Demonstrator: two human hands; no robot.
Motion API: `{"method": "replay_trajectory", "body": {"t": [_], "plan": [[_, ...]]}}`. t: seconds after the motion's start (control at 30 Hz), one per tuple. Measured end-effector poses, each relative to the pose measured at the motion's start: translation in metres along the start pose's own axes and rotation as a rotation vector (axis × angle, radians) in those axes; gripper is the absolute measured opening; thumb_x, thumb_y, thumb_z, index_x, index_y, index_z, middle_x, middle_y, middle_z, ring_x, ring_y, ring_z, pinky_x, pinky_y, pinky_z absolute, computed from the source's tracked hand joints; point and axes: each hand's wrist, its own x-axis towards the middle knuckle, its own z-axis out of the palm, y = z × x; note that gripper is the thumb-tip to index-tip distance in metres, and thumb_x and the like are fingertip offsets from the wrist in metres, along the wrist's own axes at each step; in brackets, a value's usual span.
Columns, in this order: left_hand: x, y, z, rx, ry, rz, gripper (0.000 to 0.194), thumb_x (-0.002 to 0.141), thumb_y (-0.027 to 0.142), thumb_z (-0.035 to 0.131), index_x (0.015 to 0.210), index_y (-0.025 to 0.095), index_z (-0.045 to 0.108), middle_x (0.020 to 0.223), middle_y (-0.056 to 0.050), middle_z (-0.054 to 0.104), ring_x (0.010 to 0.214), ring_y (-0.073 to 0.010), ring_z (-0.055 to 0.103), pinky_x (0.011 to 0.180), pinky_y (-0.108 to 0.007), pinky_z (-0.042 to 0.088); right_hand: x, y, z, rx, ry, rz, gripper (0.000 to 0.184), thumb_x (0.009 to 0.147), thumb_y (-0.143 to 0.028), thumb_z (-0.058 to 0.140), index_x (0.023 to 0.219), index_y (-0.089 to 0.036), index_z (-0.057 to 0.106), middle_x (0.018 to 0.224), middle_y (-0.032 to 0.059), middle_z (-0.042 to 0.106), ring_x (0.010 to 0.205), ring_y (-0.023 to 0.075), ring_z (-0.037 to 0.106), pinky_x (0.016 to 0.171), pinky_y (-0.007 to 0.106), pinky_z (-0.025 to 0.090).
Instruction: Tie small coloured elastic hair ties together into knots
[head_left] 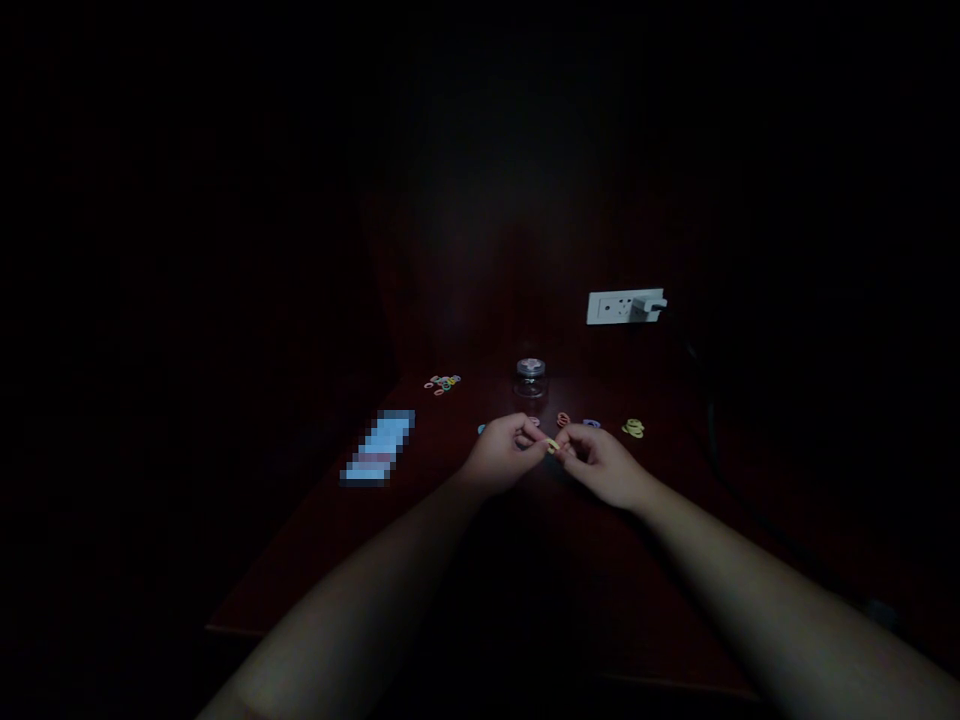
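A small yellow hair tie [553, 446] is pinched between my two hands above the table. My left hand [504, 452] is closed, with thumb and forefinger at its left end. From the other side my right hand [604, 467] is closed on it too. Just beyond my fingers lie small piles of hair ties: red [563, 420], purple [592, 424] and, further right, yellow [633, 428]. Pink [534, 422] and blue [481, 430] ones are partly hidden behind my left hand. A mixed-colour pile [442, 384] sits at the far left.
A clear lidded jar [531, 380] stands behind my hands. On the left of the dark red table [315, 560] lies a lit, pixelated rectangle [379, 448]. A wall socket [624, 307] holds a plug, and a dark cable [711, 430] runs down the right side.
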Motion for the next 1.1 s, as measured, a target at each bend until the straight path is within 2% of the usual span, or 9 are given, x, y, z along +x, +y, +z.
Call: {"method": "replay_trajectory", "body": {"t": [0.17, 0.37, 0.6, 0.9, 1.1], "plan": [[0.0022, -0.0018, 0.002, -0.149, 0.007, -0.034, 0.023, 0.069, 0.026, 0.073, 0.075, 0.011, 0.057, 0.069, -0.002, 0.063, 0.059, -0.0078, 0.056, 0.056, -0.018, 0.042, 0.0012, 0.0009, -0.0007, -0.012, 0.072, 0.007, 0.016, 0.081, -0.03, 0.053, 0.07, -0.018, 0.053, 0.06, -0.002, 0.046, 0.057, 0.0121, 0.042, 0.053, 0.024, 0.035], [0.003, -0.0012, 0.0017, -0.236, -0.034, -0.032, 0.027, 0.068, 0.025, 0.075, 0.084, 0.011, 0.059, 0.082, -0.006, 0.066, 0.07, -0.0096, 0.06, 0.066, -0.022, 0.047, 0.0024, 0.0053, -0.0018, 0.008, 0.129, 0.02, 0.018, 0.082, -0.033, 0.053, 0.071, -0.018, 0.054, 0.062, -0.0012, 0.051, 0.058, 0.0131, 0.046, 0.057, 0.025, 0.038], [0.0024, 0.0024, 0.0, -0.263, -0.069, -0.039, 0.028, 0.067, 0.015, 0.074, 0.091, 0.009, 0.061, 0.084, -0.007, 0.066, 0.074, -0.0105, 0.061, 0.07, -0.024, 0.048, 0.0029, 0.005, -0.0032, -0.012, 0.113, -0.001, 0.019, 0.083, -0.033, 0.053, 0.072, -0.018, 0.056, 0.066, -0.0005, 0.056, 0.061, 0.0137, 0.049, 0.065, 0.028, 0.041], [0.0017, 0.0012, -0.0006, -0.223, -0.057, 0.04, 0.029, 0.067, 0.028, 0.076, 0.086, 0.011, 0.062, 0.084, -0.007, 0.067, 0.073, -0.0109, 0.061, 0.07, -0.025, 0.048, 0.0023, 0.0051, -0.002, 0.031, 0.089, -0.021, 0.017, 0.082, -0.031, 0.054, 0.072, -0.018, 0.055, 0.062, -0.0015, 0.052, 0.059, 0.0125, 0.046, 0.06, 0.026, 0.038], [0.0003, 0.002, -0.0013, -0.278, -0.093, 0.038, 0.031, 0.065, 0.026, 0.077, 0.088, 0.011, 0.063, 0.077, -0.004, 0.064, 0.066, -0.0086, 0.057, 0.062, -0.021, 0.045, 0.0024, 0.0043, -0.0029, -0.01, 0.089, -0.047, 0.015, 0.082, -0.027, 0.053, 0.071, -0.017, 0.058, 0.063, -0.0002, 0.053, 0.062, 0.0138, 0.048, 0.061, 0.027, 0.039]]}}
